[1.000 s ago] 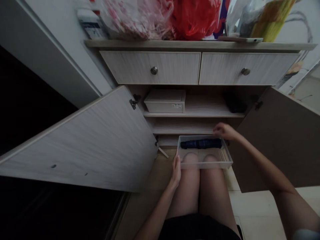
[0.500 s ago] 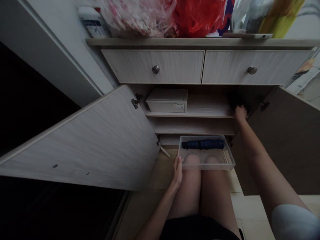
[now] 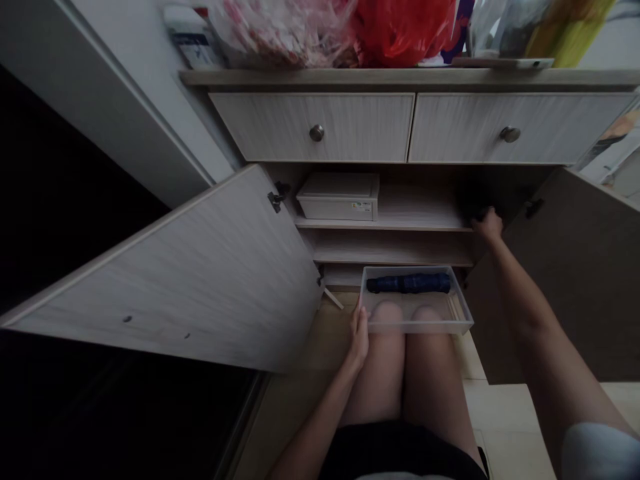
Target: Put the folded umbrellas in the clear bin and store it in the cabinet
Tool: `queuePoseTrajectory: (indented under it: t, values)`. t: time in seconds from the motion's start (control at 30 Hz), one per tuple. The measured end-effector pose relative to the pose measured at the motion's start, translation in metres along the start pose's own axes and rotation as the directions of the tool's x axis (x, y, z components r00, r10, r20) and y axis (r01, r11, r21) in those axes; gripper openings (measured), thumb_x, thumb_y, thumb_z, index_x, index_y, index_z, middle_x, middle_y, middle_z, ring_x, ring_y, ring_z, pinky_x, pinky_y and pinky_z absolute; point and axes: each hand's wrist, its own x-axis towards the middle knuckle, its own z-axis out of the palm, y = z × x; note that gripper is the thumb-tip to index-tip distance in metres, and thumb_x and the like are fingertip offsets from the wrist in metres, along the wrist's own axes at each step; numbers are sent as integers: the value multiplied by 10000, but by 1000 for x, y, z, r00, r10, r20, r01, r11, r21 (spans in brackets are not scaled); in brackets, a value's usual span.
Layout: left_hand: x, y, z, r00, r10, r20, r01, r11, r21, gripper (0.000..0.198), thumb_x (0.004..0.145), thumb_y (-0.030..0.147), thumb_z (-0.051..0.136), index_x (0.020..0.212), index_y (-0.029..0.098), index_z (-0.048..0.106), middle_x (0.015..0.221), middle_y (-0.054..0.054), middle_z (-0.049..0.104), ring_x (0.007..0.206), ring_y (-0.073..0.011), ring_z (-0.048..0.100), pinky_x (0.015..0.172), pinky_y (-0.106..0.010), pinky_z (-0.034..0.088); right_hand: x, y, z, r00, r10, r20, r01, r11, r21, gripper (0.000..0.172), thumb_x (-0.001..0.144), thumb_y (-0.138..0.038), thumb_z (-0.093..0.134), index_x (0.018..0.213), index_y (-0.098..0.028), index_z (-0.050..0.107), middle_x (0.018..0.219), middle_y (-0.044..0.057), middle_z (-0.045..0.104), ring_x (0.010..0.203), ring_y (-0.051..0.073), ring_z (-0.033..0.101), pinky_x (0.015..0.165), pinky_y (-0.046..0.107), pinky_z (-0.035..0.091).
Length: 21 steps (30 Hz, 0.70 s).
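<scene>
A clear plastic drawer bin point(image 3: 419, 327) rests across my knees. Inside it, along the far side, lies a folded dark blue umbrella point(image 3: 409, 284). My left hand point(image 3: 359, 330) grips the bin's left wall. At the right end of the cabinet's upper shelf point(image 3: 420, 212), my right hand point(image 3: 489, 225) is closed at a dark object point(image 3: 473, 199) in the shadow. What that object is, I cannot make out. A lidded white box point(image 3: 339, 200) with a small label sits at the left of the same shelf.
Both cabinet doors, left point(image 3: 210, 280) and right point(image 3: 565, 287), stand swung out on either side of me. Above the shelves are two closed drawers with round knobs point(image 3: 317, 133). A red bag point(image 3: 405, 33), a clear bag point(image 3: 290, 33) and a white bottle point(image 3: 193, 37) crowd the top.
My right hand has turned at the wrist and shifted slightly to the right at the shelf's edge. The left hand and the bin keep their place; the view has tilted a little.
</scene>
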Motion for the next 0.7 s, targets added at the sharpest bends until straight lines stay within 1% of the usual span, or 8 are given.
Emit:
queuePoseTrajectory:
  t: [0.07, 0.17, 0.23, 0.3, 0.4, 0.5, 0.63, 0.7]
  values:
    - [0, -1, 0, 1000, -13, 3, 13, 1000, 14, 644, 910, 625, 540, 1409, 220, 580, 1534, -108, 497, 1224, -273, 629, 1133, -409, 427, -9, 4, -6, 999, 49, 3, -49, 983, 177, 284, 769, -298, 680, 1013, -176, 598, 937, 76, 632, 960, 246, 629, 869, 404, 515]
    - [2, -2, -1, 1000, -23, -9, 24, 999, 34, 665, 902, 661, 520, 1388, 213, 593, 1473, -113, 562, 1178, -256, 646, 1118, -379, 432, -37, 14, -21, 991, 68, 113, -110, 897, 428, 279, 733, -345, 697, 938, -189, 589, 848, 35, 626, 809, 191, 631, 745, 320, 535]
    - [3, -2, -1, 1000, -24, -14, 25, 998, 49, 674, 887, 685, 521, 1361, 214, 613, 1412, -113, 612, 1148, -254, 657, 1105, -371, 440, -65, 22, -35, 976, -11, 220, -111, 839, 533, 364, 693, -418, 735, 959, -207, 605, 878, 35, 649, 769, 178, 628, 680, 292, 534]
    - [3, -2, -1, 1000, -11, -3, 11, 998, 60, 690, 873, 707, 524, 1342, 211, 626, 1383, -111, 632, 1132, -255, 660, 1091, -368, 451, -94, 29, -52, 930, -145, 337, -104, 776, 622, 489, 629, -476, 791, 1018, -231, 626, 953, 40, 669, 795, 183, 629, 674, 285, 533]
    - [2, -1, -1, 1000, -6, -2, 6, 998, 60, 704, 863, 724, 519, 1338, 216, 628, 1387, -104, 630, 1126, -249, 660, 1082, -358, 456, -130, 34, -76, 820, -302, 487, -77, 784, 616, 587, 592, -549, 835, 1055, -246, 638, 1008, 47, 677, 830, 194, 631, 707, 298, 537]
    - [1, -1, 0, 1000, -10, -3, 10, 999, 51, 738, 848, 740, 524, 1363, 218, 611, 1402, -107, 617, 1131, -258, 657, 1083, -369, 455, -152, 31, -89, 683, -407, 606, -2, 829, 559, 600, 636, -616, 811, 1058, -227, 636, 1028, 68, 669, 858, 210, 632, 734, 319, 547]
    - [1, 0, 2, 1000, 17, -1, -17, 999, 51, 798, 827, 770, 517, 1368, 190, 608, 1414, -124, 606, 1255, -288, 588, 1115, -391, 428, -167, 25, -82, 481, -554, 680, 166, 819, 549, 480, 762, -557, 729, 1068, -204, 623, 1077, 82, 644, 917, 212, 619, 772, 314, 540]
    - [1, 0, 2, 999, 36, -13, -36, 998, 53, 811, 824, 777, 511, 1366, 181, 609, 1426, -125, 597, 1313, -286, 546, 1138, -385, 405, -173, 22, -72, 406, -597, 692, 288, 802, 523, 383, 810, -472, 678, 1071, -198, 616, 1026, 69, 645, 896, 204, 615, 783, 315, 529]
